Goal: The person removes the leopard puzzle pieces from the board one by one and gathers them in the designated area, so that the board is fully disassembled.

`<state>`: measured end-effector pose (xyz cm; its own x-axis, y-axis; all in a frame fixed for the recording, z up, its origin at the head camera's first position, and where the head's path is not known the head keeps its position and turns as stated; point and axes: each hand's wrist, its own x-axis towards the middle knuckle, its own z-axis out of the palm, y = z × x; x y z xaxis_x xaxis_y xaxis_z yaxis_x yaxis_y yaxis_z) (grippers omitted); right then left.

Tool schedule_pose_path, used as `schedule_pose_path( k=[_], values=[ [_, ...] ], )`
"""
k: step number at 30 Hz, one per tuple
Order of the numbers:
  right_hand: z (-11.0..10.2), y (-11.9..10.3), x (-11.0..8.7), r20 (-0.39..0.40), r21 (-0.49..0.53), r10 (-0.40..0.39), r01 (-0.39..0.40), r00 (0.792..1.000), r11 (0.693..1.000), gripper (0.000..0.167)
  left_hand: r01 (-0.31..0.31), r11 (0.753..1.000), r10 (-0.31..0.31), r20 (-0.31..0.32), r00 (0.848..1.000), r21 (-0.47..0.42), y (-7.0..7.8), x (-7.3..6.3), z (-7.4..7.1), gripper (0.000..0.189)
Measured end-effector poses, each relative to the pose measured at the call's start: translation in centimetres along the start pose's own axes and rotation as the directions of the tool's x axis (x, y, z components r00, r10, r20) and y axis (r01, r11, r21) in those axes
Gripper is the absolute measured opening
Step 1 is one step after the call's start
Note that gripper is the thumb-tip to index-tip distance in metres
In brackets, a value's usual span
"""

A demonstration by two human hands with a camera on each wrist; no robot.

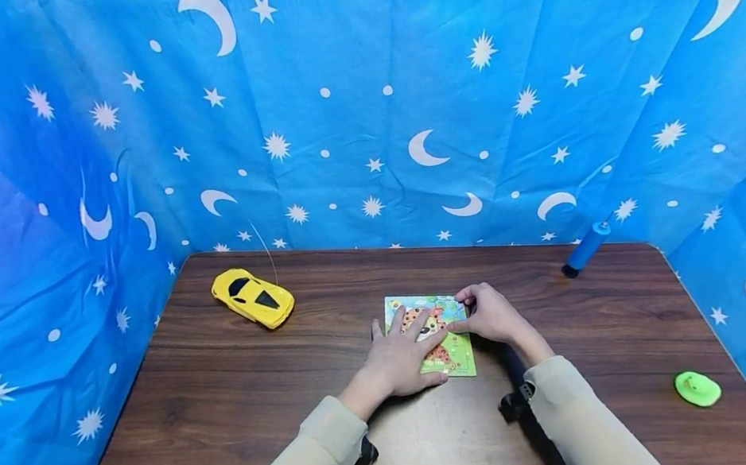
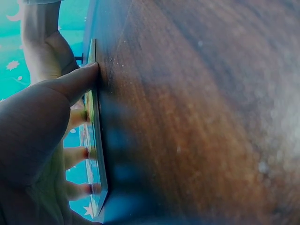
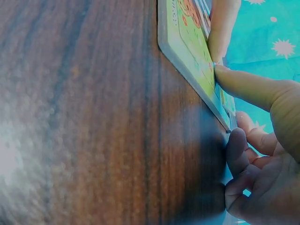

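Observation:
A thin square board with a cartoon spotted animal on green, much like a children's jigsaw puzzle (image 1: 463, 362), lies flat on the brown table in the head view. My left hand (image 1: 395, 359) rests across its left half with fingers spread, covering part of the picture. In the left wrist view the thumb lies along the near edge of the puzzle (image 2: 99, 159). At the right edge, my right hand (image 1: 496, 315) has its thumb on the printed face and its other fingers curled at the side. The right wrist view shows that thumb touching the puzzle (image 3: 190, 51) beside a left fingertip.
A yellow toy car (image 1: 253, 298) with a thin antenna stands at the back left. A blue hand pump (image 1: 587, 249) lies near the back right edge. Toward the front right sits a small bright green object (image 1: 697, 388). Blue star-and-moon cloth (image 1: 340, 109) hangs around the table.

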<state>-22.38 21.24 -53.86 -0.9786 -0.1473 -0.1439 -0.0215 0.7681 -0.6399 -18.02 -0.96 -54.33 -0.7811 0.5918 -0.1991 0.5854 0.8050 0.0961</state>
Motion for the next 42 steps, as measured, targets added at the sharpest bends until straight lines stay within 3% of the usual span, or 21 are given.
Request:
schedule_pose_path(
  k=[18,25,42],
  values=[
    [-0.2,0.2,-0.9,-0.059,0.211,-0.037,0.049,0.998,0.976,0.023,-0.006,1.000,0.006,-0.005,1.000,-0.009,0.0,0.0,0.1,0.078],
    [-0.6,1.0,-1.2,-0.115,0.309,-0.021,0.056,0.993,0.949,0.022,-0.009,1.000,0.009,0.004,1.000,-0.015,0.0,0.1,0.0,0.079],
    [-5.7,6.5,-4.4,-0.149,0.287,0.073,-0.027,0.986,0.957,0.027,-0.020,1.000,0.019,-0.009,1.000,-0.022,-0.2,-0.1,0.0,0.079]
  ],
)
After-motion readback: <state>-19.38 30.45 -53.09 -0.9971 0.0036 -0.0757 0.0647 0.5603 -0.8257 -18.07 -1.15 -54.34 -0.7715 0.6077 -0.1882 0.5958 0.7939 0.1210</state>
